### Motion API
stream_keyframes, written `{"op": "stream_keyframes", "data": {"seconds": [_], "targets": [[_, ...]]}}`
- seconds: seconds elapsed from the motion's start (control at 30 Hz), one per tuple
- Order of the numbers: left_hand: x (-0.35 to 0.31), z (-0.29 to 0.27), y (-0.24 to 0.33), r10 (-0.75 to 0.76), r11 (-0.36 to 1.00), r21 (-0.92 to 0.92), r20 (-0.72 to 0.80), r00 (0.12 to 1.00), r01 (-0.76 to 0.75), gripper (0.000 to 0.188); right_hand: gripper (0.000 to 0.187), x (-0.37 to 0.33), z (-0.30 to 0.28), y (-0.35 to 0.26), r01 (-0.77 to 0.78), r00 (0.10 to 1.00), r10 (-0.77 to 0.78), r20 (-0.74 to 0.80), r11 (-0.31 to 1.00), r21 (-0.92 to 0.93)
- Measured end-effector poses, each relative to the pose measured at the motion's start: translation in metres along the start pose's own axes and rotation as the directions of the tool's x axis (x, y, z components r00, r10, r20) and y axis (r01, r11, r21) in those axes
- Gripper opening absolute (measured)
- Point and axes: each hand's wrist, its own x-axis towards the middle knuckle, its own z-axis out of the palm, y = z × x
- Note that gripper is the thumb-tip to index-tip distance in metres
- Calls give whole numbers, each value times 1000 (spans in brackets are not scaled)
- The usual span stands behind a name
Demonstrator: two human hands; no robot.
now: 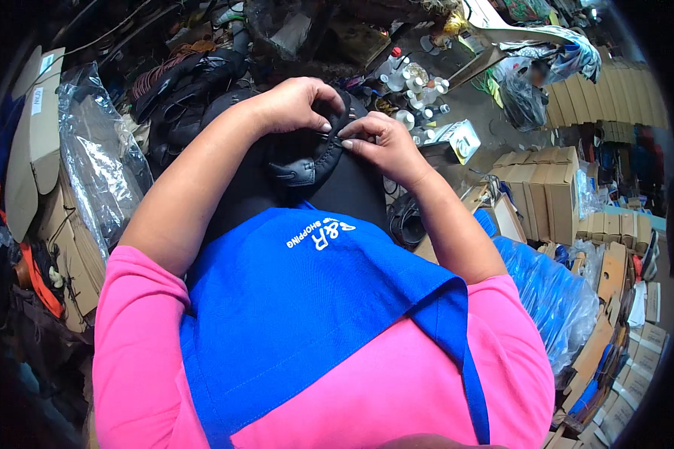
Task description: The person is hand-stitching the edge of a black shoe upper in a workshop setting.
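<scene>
Over my dark-clad lap lies a black leather shoe upper, with a row of stitching along its curved edge. My left hand grips its far part, thumb and fingers curled around the edge. Close beside it, my right hand is closed in a pinch on the same edge, thumb against fingertips. The two hands' fingertips nearly meet. Whether a needle or thread is between them is too small to tell. A blue apron covers my front, just below the shoe upper.
Several small bottles and jars stand on the floor beyond my right hand, near a white-and-green tin. Stacked cardboard boxes and a blue plastic-wrapped bundle lie at right. Clear plastic sheeting hangs over cardboard at left. Black material is piled beyond my left forearm.
</scene>
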Motion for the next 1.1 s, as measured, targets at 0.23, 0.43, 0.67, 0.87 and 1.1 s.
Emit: {"op": "stream_keyframes", "data": {"seconds": [0.23,0.43,0.67,0.87,1.1], "targets": [[-54,8,13,182,932,361,-544,819,33,43,22,-19,5,-9,62,996,-68,-57,992,-106],[-82,45,21,83,970,235,-578,812,68,28,34,-37,27,-22,119,966,-228,-125,815,-567],[-74,50,15,245,702,663,-568,786,261,14,30,-33,22,-15,67,983,-138,-118,880,-469],[-66,44,3,277,887,462,-564,778,19,20,31,-11,-1,2,-3,1000,4,13,998,-68],[-62,43,-6,218,890,448,-576,788,82,25,27,7,-16,2,-67,979,63,194,998,15]]}}
